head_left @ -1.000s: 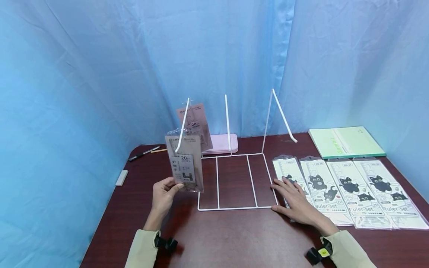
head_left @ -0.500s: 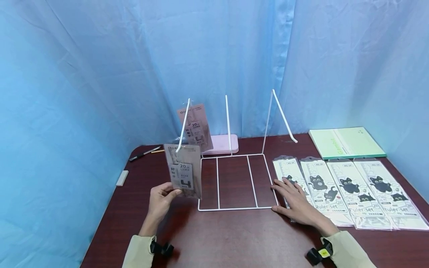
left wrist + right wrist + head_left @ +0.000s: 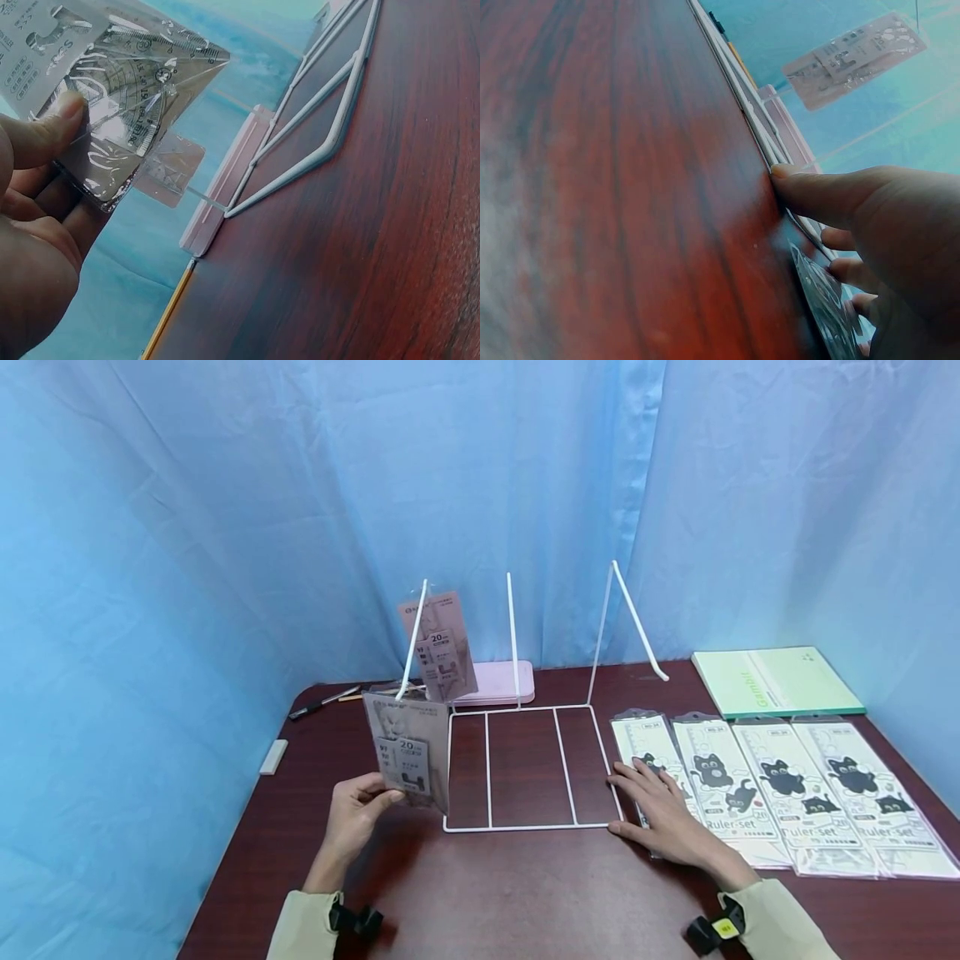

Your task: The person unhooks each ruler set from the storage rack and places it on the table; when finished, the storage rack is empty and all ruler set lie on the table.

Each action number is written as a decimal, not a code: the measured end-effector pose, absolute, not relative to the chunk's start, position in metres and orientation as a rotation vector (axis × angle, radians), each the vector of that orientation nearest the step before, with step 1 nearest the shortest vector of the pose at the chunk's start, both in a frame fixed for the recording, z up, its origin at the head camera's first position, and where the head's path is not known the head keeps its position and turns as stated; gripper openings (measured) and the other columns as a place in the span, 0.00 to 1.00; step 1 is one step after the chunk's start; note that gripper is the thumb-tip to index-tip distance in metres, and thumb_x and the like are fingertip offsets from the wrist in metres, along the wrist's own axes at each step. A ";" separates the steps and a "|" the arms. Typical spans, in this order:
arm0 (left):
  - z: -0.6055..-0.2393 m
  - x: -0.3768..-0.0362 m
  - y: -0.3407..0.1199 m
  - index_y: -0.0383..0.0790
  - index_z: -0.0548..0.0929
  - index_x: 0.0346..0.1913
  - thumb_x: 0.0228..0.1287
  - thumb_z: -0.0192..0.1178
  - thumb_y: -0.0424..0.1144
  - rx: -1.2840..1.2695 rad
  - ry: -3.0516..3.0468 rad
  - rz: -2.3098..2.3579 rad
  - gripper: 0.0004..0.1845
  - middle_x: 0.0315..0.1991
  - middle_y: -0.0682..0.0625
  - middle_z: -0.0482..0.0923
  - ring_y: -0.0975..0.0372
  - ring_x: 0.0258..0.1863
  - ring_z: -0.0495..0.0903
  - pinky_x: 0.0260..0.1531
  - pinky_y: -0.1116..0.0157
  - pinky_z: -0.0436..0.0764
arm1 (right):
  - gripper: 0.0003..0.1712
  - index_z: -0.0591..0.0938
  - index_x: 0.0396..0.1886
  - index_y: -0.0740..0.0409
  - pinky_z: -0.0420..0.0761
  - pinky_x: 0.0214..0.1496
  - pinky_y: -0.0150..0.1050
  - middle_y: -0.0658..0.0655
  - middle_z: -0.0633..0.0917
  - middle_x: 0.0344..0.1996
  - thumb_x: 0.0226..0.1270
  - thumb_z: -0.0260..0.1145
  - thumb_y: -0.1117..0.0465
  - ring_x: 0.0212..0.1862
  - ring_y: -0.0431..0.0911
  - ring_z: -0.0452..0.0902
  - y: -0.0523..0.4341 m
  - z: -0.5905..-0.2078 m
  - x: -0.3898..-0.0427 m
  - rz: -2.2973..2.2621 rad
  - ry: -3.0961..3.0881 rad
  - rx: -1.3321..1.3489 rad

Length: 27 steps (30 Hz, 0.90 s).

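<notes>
My left hand (image 3: pixel 358 814) pinches the lower edge of a ruler set pack (image 3: pixel 412 714), thumb in front and fingers behind. In the left wrist view, ruler marks and a protractor scale show through the clear film of this pack (image 3: pixel 124 90). The pack stands nearly upright, its top close to the tip of the left prong of a white wire rack (image 3: pixel 525 828). Another ruler set pack (image 3: pixel 447 652) hangs farther back on that prong. My right hand (image 3: pixel 660 810) rests at the rack's front right corner, its thumb (image 3: pixel 810 187) on the wire and fingers spread over a cat-printed ruler set (image 3: pixel 645 735).
More cat-printed ruler sets (image 3: pixel 723 768) lie in a row to the right. Behind them is a green notebook (image 3: pixel 780 677). A pink case (image 3: pixel 495 681) sits behind the rack, while a pen (image 3: pixel 322 703) and a white eraser (image 3: pixel 273 757) lie at the left edge.
My left hand has lowered the ruler set pack and brought it slightly left and nearer, so its top now sits at the prong's tip. My right hand has stayed in place.
</notes>
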<state>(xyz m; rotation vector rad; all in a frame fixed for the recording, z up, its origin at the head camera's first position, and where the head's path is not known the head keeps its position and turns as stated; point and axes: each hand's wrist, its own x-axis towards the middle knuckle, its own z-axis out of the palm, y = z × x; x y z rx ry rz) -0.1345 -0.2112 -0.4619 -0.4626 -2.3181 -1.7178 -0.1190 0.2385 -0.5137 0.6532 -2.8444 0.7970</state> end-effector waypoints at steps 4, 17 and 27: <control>-0.460 -0.134 -0.213 0.24 0.86 0.36 0.60 0.64 0.21 -0.534 -2.287 -1.747 0.03 0.30 0.60 0.87 0.75 0.24 0.78 0.22 0.67 0.78 | 0.38 0.75 0.67 0.60 0.52 0.68 0.71 0.66 0.71 0.71 0.60 0.73 0.49 0.73 0.72 0.57 0.238 -0.514 -0.119 0.796 -2.849 0.649; -0.456 -0.132 -0.219 0.27 0.87 0.36 0.60 0.63 0.21 -0.692 -2.242 -1.845 0.04 0.31 0.62 0.87 0.72 0.28 0.83 0.26 0.65 0.84 | 0.38 0.75 0.67 0.61 0.52 0.68 0.70 0.66 0.71 0.71 0.61 0.73 0.49 0.73 0.71 0.57 0.238 -0.512 -0.117 0.800 -2.837 0.658; -0.450 -0.135 -0.233 0.40 0.88 0.44 0.63 0.59 0.19 -0.834 -2.033 -1.967 0.16 0.38 0.62 0.89 0.74 0.34 0.86 0.33 0.73 0.84 | 0.38 0.75 0.67 0.60 0.51 0.68 0.71 0.67 0.71 0.71 0.60 0.73 0.49 0.73 0.72 0.56 0.238 -0.511 -0.118 0.789 -2.856 0.640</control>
